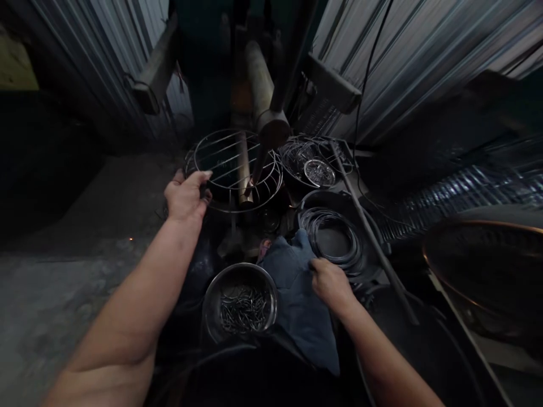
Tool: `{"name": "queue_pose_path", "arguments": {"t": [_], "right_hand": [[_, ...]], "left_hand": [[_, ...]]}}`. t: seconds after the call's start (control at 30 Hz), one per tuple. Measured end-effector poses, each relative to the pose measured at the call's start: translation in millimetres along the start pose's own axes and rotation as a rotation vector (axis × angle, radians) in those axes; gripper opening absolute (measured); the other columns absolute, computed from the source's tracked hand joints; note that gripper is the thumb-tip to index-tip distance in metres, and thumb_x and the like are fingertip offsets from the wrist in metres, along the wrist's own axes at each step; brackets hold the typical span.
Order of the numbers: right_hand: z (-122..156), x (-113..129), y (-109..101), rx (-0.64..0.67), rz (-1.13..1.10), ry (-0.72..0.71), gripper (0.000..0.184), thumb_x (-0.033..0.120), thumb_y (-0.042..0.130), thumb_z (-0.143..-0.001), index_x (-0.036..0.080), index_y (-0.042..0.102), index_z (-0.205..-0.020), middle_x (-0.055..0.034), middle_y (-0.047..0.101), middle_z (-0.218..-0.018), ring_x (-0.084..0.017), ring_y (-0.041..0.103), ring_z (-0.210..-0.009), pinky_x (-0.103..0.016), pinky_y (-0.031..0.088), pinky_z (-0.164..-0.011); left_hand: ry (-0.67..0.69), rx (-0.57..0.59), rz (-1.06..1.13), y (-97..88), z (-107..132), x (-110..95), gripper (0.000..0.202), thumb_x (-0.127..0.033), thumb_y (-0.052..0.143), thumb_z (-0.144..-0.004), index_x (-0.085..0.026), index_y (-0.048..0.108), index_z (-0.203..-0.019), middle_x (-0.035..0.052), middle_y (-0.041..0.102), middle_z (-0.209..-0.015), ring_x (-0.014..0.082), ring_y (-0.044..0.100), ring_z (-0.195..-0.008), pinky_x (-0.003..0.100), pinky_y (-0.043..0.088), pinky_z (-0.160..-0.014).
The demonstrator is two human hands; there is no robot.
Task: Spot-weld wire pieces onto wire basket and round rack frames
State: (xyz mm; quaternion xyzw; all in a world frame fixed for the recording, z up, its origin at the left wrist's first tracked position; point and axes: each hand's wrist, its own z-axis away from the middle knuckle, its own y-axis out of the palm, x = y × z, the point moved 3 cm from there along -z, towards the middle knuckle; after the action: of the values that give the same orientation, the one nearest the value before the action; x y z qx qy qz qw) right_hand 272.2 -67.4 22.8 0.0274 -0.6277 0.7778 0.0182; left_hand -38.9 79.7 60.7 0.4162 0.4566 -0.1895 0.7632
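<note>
My left hand [185, 196] grips the left rim of a round wire basket frame [233, 169] that sits under a machine's copper-tipped arm [259, 150]. My right hand [330, 281] is closed at the near edge of a stack of dark wire rings [335, 237], pinching one ring where it meets a blue cloth [297, 294]. A steel bowl [240, 302] holding several short wire pieces stands between my forearms.
A second pile of wire rings with a small shiny dish [319, 171] lies behind the ring stack. A long metal rod [369, 226] runs diagonally at the right. A large round pan [487, 254] sits far right. Corrugated metal walls [424, 62] stand behind.
</note>
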Motion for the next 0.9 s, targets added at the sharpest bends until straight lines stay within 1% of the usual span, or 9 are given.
{"name": "queue_pose_path", "arguments": {"t": [0.13, 0.23, 0.3, 0.37, 0.5, 0.6, 0.67, 0.77, 0.9], "right_hand": [[-22, 36, -41, -0.139, -0.328, -0.247, 0.031, 0.012, 0.047, -0.082, 0.018, 0.069, -0.102, -0.0062, 0.072, -0.097, -0.017, 0.065, -0.090, -0.024, 0.046, -0.082], [-34, 76, -76, -0.163, -0.186, -0.242, 0.027, 0.015, 0.047, -0.084, 0.020, 0.072, -0.093, -0.0074, 0.072, -0.092, -0.019, 0.066, -0.087, -0.026, 0.046, -0.077], [-36, 92, -86, -0.098, -0.045, -0.238, 0.026, 0.015, 0.047, -0.083, 0.021, 0.072, -0.089, -0.0072, 0.073, -0.088, -0.021, 0.067, -0.086, -0.027, 0.045, -0.071], [-33, 91, -79, 0.020, 0.083, -0.221, 0.025, 0.015, 0.048, -0.083, 0.021, 0.071, -0.086, -0.0076, 0.073, -0.085, -0.023, 0.068, -0.084, -0.028, 0.044, -0.067], [-23, 48, -39, 0.276, 0.266, -0.086, 0.026, 0.011, 0.047, -0.083, 0.016, 0.073, -0.084, -0.0142, 0.073, -0.087, -0.027, 0.069, -0.087, -0.030, 0.045, -0.066], [-19, 24, -24, 0.334, 0.312, -0.043, 0.027, 0.011, 0.046, -0.085, 0.014, 0.073, -0.085, -0.0169, 0.073, -0.088, -0.028, 0.070, -0.086, -0.032, 0.045, -0.066], [-21, 22, -30, 0.303, 0.298, -0.070, 0.026, 0.014, 0.047, -0.085, 0.015, 0.073, -0.082, -0.0150, 0.073, -0.083, -0.028, 0.070, -0.082, -0.031, 0.045, -0.064], [-31, 39, -54, 0.147, 0.149, -0.157, 0.022, 0.019, 0.052, -0.082, 0.020, 0.073, -0.078, -0.0102, 0.073, -0.080, -0.025, 0.069, -0.080, -0.029, 0.045, -0.064], [-50, 81, -80, -0.166, -0.370, -0.315, 0.021, 0.013, 0.054, -0.077, 0.020, 0.073, -0.086, -0.0052, 0.074, -0.088, -0.019, 0.068, -0.085, -0.025, 0.047, -0.075]], "left_hand": [[-0.034, -0.012, 0.077, -0.6, 20, 7, 0.042, -0.014, 0.075, -0.042, -0.020, 0.049, -0.075, -0.0051, 0.052, -0.062, 0.0113, 0.050, -0.054, 0.023, 0.039, -0.046], [-0.015, 0.013, 0.093, 1.8, 31, 8, 0.044, -0.015, 0.077, -0.043, -0.019, 0.050, -0.077, -0.0058, 0.052, -0.065, 0.0097, 0.049, -0.053, 0.022, 0.038, -0.047], [0.003, 0.022, 0.091, 0.5, 34, 6, 0.043, -0.016, 0.078, -0.044, -0.019, 0.052, -0.079, -0.0054, 0.053, -0.069, 0.0085, 0.049, -0.054, 0.022, 0.038, -0.048], [0.006, 0.025, 0.093, -3.3, 34, 3, 0.043, -0.017, 0.079, -0.046, -0.019, 0.053, -0.080, -0.0052, 0.054, -0.071, 0.0081, 0.050, -0.056, 0.021, 0.039, -0.050], [-0.012, 0.040, 0.093, -10.6, 29, 2, 0.042, -0.016, 0.080, -0.048, -0.019, 0.053, -0.080, -0.0054, 0.052, -0.072, 0.0081, 0.050, -0.059, 0.021, 0.041, -0.051], [-0.004, 0.037, 0.103, -9.5, 28, 5, 0.040, -0.017, 0.079, -0.050, -0.019, 0.053, -0.080, -0.0052, 0.051, -0.073, 0.0080, 0.050, -0.058, 0.021, 0.040, -0.050], [-0.001, 0.036, 0.109, -6.0, 31, 7, 0.041, -0.017, 0.079, -0.050, -0.019, 0.053, -0.081, -0.0050, 0.051, -0.073, 0.0081, 0.050, -0.058, 0.021, 0.040, -0.050], [-0.003, 0.012, 0.124, -1.1, 37, 8, 0.042, -0.016, 0.079, -0.048, -0.019, 0.053, -0.082, -0.0048, 0.051, -0.075, 0.0081, 0.051, -0.059, 0.020, 0.039, -0.049], [0.019, -0.023, 0.150, 1.7, 44, 8, 0.046, -0.015, 0.079, -0.046, -0.020, 0.054, -0.084, -0.0058, 0.050, -0.076, 0.0076, 0.052, -0.059, 0.020, 0.040, -0.050]]}}
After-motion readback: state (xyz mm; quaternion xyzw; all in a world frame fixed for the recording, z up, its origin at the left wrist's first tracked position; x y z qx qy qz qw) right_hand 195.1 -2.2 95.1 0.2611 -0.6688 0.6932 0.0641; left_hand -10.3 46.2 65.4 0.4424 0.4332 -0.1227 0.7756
